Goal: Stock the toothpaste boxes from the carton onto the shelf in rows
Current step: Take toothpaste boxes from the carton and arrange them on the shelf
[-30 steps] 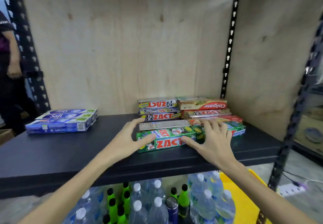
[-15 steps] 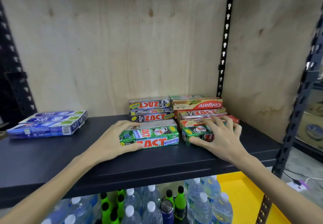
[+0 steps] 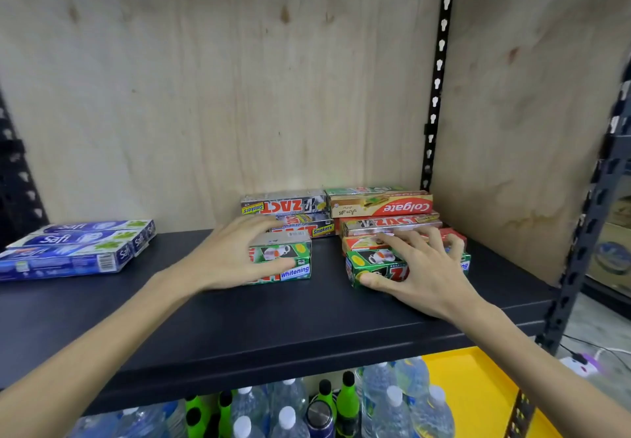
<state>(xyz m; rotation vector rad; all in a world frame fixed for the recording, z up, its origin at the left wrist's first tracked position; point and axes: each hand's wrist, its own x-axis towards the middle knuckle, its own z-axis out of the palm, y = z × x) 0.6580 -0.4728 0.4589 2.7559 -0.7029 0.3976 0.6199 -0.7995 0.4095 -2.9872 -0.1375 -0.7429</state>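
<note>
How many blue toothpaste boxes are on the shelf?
3. All lie side by side at the shelf's left end: the front blue box, the middle blue box behind it, and the back blue box nearest the wall. More could be hidden past the picture's edge.

The one camera sits on my head, looking forward and slightly down into the shelf (image 3: 307,321) bay from close range. It faces the plywood back panel (image 3: 205,96) squarely, with both my forearms reaching in from the bottom edge.
</note>
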